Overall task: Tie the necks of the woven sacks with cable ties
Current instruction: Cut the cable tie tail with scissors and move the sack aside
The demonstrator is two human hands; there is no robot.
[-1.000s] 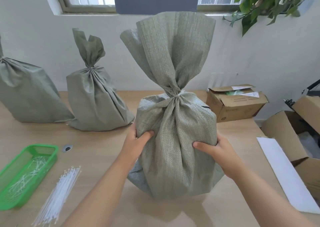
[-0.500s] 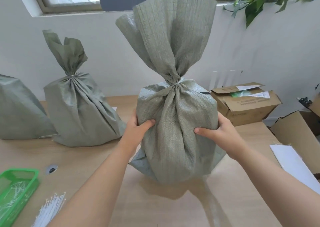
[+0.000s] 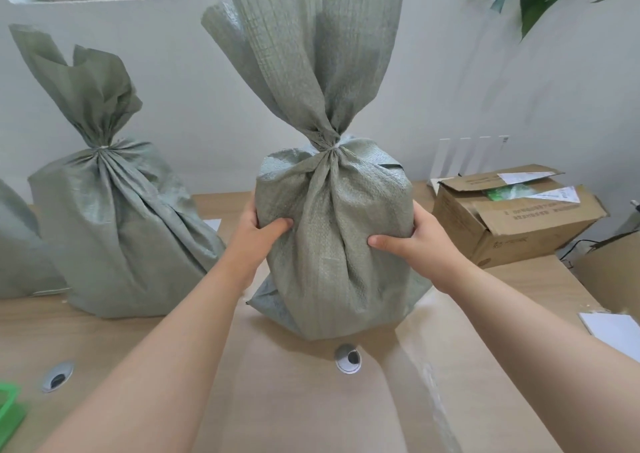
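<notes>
A full grey-green woven sack (image 3: 332, 245) stands upright in the middle of the wooden table, its neck gathered and cinched by a white cable tie (image 3: 334, 146). My left hand (image 3: 258, 236) grips its left side, thumb pressed into the fabric. My right hand (image 3: 412, 243) grips the right side the same way. A second tied sack (image 3: 114, 224) stands to the left, and the edge of a third sack (image 3: 15, 245) shows at the far left.
An open cardboard box (image 3: 512, 217) sits at the back right; another box (image 3: 613, 265) and a white sheet (image 3: 613, 331) lie at the right edge. Two cable grommets (image 3: 348, 357) (image 3: 57, 376) are set in the table (image 3: 294, 400). A green basket corner (image 3: 8, 407) shows bottom left.
Both hands have carried the sack farther back on the table, toward the wall. The view followed, so the basket and the loose ties slid out at the bottom left.
</notes>
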